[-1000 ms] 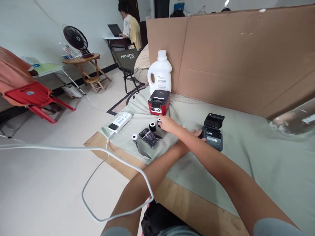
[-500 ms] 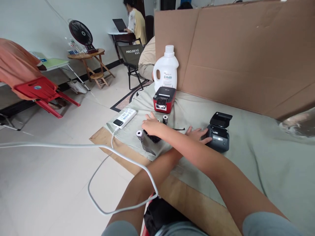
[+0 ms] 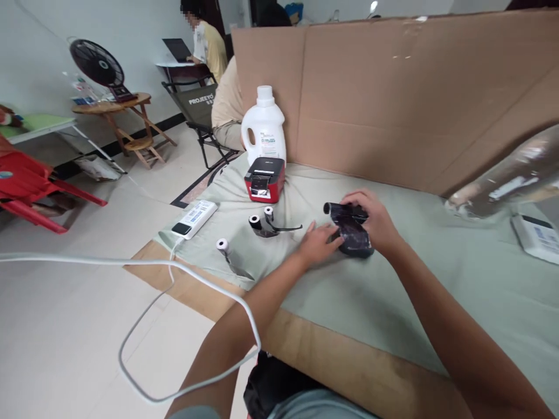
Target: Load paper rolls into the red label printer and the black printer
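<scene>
My right hand [image 3: 371, 218] is closed around a black paper roll [image 3: 338, 209], holding it above the small dark label printer [image 3: 360, 251]. A loose glossy strip hangs from the roll and covers much of the printer, so its inside and lid are hidden. My left hand [image 3: 318, 243] lies at the printer's left side, fingers stretched out and the tips against or very near it. To the left on the cloth stand a white-ended roll [image 3: 222, 245], a black roll [image 3: 255, 222] and a small roll [image 3: 268, 213] with a dark strip trailing right.
A red and black printer [image 3: 265, 179] stands before a white jug [image 3: 265, 131]. A cardboard panel [image 3: 371, 93] rises behind. White power strips lie left [image 3: 194, 219] and right [image 3: 536, 237]. A grey cable [image 3: 209, 276] loops at the near left. A person [image 3: 209, 49] sits at a laptop.
My right hand has moved from the rolls on the left over to the dark printer, now with a black roll in it. My left hand stays by the printer. The view has shifted right.
</scene>
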A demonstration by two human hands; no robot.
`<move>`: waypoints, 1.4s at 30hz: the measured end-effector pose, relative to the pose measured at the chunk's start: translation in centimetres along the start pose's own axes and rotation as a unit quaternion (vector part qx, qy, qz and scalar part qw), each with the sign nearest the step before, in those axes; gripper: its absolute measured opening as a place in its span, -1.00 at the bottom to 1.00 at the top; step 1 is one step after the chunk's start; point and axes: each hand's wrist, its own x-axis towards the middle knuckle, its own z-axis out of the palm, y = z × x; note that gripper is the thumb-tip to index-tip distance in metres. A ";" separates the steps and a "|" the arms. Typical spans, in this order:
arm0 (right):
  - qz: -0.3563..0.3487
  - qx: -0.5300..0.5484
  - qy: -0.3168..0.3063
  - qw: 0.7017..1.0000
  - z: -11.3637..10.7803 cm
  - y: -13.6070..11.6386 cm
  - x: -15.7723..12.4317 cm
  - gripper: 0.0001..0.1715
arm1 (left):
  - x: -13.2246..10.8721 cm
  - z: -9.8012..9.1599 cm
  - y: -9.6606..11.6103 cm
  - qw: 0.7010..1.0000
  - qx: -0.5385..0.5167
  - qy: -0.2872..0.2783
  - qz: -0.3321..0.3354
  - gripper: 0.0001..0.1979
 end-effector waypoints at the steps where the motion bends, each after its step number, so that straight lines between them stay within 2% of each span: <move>1: 0.016 -0.025 0.014 0.999 -1.0 1.5 -1.1 -0.69 | 0.0 -0.1 0.0 1.000 0.000 0.000 0.008 -0.51; 3: 0.052 -0.076 0.017 0.996 -2.2 4.3 -3.0 -0.72 | 0.0 -0.2 0.1 1.000 0.002 0.005 0.014 -0.47; 6: 0.102 -0.147 -0.007 0.984 -2.3 6.7 -4.7 -0.69 | -0.1 -0.1 0.1 1.000 0.010 0.007 0.009 -0.45; 13: 0.138 -0.245 -0.043 0.959 -0.5 6.8 -4.2 -0.58 | 0.0 0.1 0.2 1.000 0.026 0.005 0.008 -0.48; 19: 0.173 -0.160 -0.027 0.971 0.3 7.8 -3.7 -0.70 | 0.1 -0.1 0.5 1.000 0.029 0.000 0.007 -0.55; 23: 0.148 -0.090 -0.017 0.985 -0.1 8.4 -3.8 -0.69 | 0.2 0.1 0.4 1.000 0.027 0.002 0.000 -0.53; 27: 0.109 -0.013 -0.025 0.994 -0.7 8.4 -3.9 -0.82 | 0.3 0.3 0.2 1.000 0.024 0.005 -0.007 -0.49; 34: 0.098 0.005 0.048 0.994 -0.4 8.8 -4.2 -0.81 | 0.1 0.2 0.3 1.000 0.017 0.010 -0.002 -0.48; 38: 0.102 0.009 0.050 0.993 -0.1 9.1 -4.4 -0.83 | 0.1 0.2 0.3 1.000 0.018 0.007 -0.004 -0.48; 42: 0.103 -0.031 0.035 0.994 0.8 8.9 -4.3 -0.79 | 0.1 0.2 0.3 1.000 0.019 0.008 -0.001 -0.48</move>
